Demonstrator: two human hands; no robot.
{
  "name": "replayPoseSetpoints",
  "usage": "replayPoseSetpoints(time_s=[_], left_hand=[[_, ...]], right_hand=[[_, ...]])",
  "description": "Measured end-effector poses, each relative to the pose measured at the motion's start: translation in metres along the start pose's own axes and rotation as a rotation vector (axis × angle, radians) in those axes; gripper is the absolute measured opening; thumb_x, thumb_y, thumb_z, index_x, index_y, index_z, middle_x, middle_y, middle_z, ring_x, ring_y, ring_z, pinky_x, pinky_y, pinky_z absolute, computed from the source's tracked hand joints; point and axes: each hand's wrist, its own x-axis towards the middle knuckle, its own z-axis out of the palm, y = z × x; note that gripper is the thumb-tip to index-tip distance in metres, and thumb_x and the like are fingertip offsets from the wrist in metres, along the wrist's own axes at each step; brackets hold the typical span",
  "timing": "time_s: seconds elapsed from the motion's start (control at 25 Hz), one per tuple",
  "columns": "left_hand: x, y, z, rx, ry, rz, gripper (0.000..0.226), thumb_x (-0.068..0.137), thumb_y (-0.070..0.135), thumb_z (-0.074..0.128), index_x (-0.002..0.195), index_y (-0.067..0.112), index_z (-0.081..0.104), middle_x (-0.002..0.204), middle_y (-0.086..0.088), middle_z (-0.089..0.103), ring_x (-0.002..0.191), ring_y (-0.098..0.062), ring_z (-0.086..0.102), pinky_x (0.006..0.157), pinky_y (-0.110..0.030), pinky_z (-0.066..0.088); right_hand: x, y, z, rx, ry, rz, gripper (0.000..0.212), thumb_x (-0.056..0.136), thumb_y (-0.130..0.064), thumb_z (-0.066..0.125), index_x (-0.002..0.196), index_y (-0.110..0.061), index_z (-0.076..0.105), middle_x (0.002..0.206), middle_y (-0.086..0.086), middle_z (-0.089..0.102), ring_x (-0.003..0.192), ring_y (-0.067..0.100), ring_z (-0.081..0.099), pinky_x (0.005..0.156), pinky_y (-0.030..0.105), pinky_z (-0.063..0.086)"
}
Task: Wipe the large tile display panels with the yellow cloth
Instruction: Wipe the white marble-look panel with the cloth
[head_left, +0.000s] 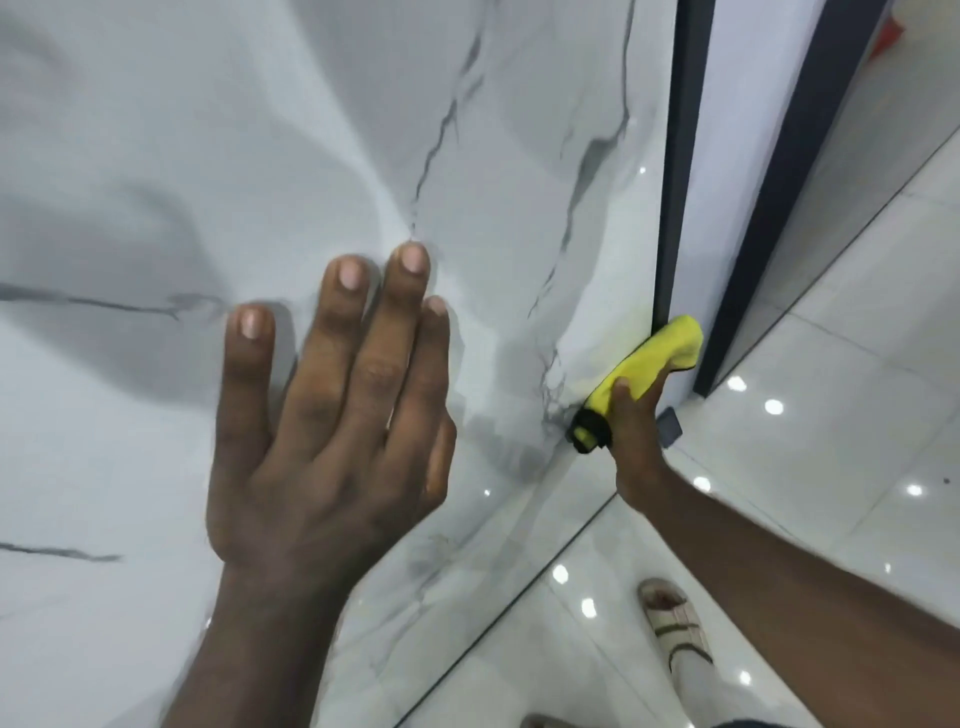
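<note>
The room is bright and evenly lit. On the right, the glossy floor (852, 332) shows small white glints from overhead lamps. The near left hand (332, 431) is slightly blurred and casts a soft shadow on the panel (260, 130). Straight edges bow toward the frame's sides.

I log one large tile display panel (260, 130) filling the left and centre of the head view; glossy white face, marble pattern with thin dark grey veins; it stands upright, its lower edge running diagonally toward the bottom of the view; its right edge ends at a dark frame strip (675, 182); a second pale panel (727, 130) stands just beyond that strip. Yellow cloth (649, 358): bright yellow, black trim at its lower end, bunched into a long roll; pressed against the first panel's right edge, near the bottom corner; the right hand (636, 441) grips it from below, thumb laid over it.
</note>
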Motion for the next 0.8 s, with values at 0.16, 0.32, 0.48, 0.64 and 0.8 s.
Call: replayPoseSetpoints(time_s=[0.16, 0.32, 0.48, 0.64, 0.8], left_hand=[[0.001, -0.001, -0.001, 0.007, 0.015, -0.016, 0.07, 0.077, 0.019, 0.081, 0.144, 0.006, 0.07, 0.159, -0.014, 0.058, 0.15, -0.034, 0.052, 0.127, -0.058, 0.033], [0.002, -0.002, 0.0, 0.008, 0.033, -0.011, 0.065, 0.08, 0.02, 0.081, 0.143, 0.007, 0.071, 0.159, -0.014, 0.059, 0.149, -0.033, 0.052, 0.127, -0.057, 0.032], [0.003, -0.001, -0.001, -0.005, 0.02, -0.013, 0.064, 0.083, 0.021, 0.079, 0.145, 0.008, 0.07, 0.159, -0.013, 0.059, 0.149, -0.033, 0.052, 0.128, -0.056, 0.032], [0.002, 0.0, -0.001, -0.011, 0.007, -0.014, 0.059, 0.085, 0.021, 0.077, 0.143, 0.009, 0.071, 0.16, -0.012, 0.057, 0.15, -0.033, 0.052, 0.128, -0.056, 0.032], [0.007, -0.005, -0.005, -0.103, 0.01, -0.03, 0.056, 0.089, 0.018, 0.074, 0.144, 0.009, 0.07, 0.162, -0.012, 0.055, 0.151, -0.034, 0.051, 0.129, -0.055, 0.031]], right_hand=[[-0.025, -0.028, 0.005, 0.047, 0.056, -0.066, 0.087, 0.095, -0.052, 0.061, 0.167, -0.047, 0.013, 0.171, -0.013, 0.032, 0.151, 0.011, 0.042, 0.123, 0.038, 0.039], [-0.006, -0.035, 0.012, 0.0, 0.221, 0.033, 0.076, 0.1, -0.036, 0.052, 0.167, -0.044, 0.018, 0.162, 0.0, 0.044, 0.137, 0.024, 0.05, 0.113, 0.038, 0.044], [-0.035, -0.051, 0.024, -0.057, 0.148, -0.081, 0.079, 0.099, -0.027, 0.054, 0.168, -0.04, 0.017, 0.159, -0.013, 0.039, 0.131, 0.012, 0.044, 0.101, 0.016, 0.041], [-0.047, -0.026, 0.027, -0.169, 0.121, -0.094, 0.078, 0.095, -0.014, 0.055, 0.162, -0.038, 0.021, 0.154, -0.01, 0.04, 0.144, 0.019, 0.044, 0.112, 0.031, 0.044], [-0.076, -0.044, 0.047, -0.212, 0.184, -0.152, 0.069, 0.097, -0.013, 0.056, 0.16, -0.004, 0.03, 0.146, 0.011, 0.046, 0.132, 0.024, 0.046, 0.097, 0.018, 0.037]])
